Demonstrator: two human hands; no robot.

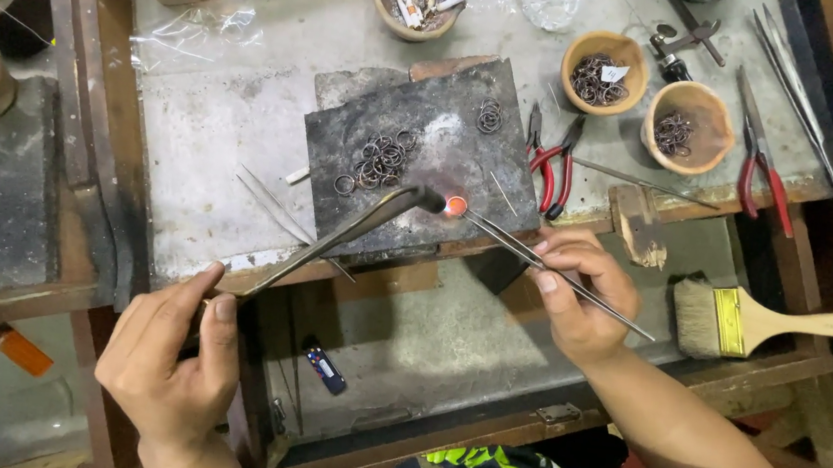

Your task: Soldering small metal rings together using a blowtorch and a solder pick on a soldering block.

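Cluttering grey workbench (246,119), charred block (437,115), clay bowls (687,122), brush (760,322)

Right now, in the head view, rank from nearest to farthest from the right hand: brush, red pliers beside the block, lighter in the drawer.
From the right hand:
1. Brush, just to its right.
2. Red pliers, above it on the bench.
3. Lighter, lower left in the drawer.

We are at a jeweller's workbench in a small workshop: a scorched soldering block (423,154) strewn with small metal rings (380,161), clay bowls (604,72) of more rings, red-handled pliers (549,165), a bench brush (765,323), and a worn, stained benchtop (237,108).
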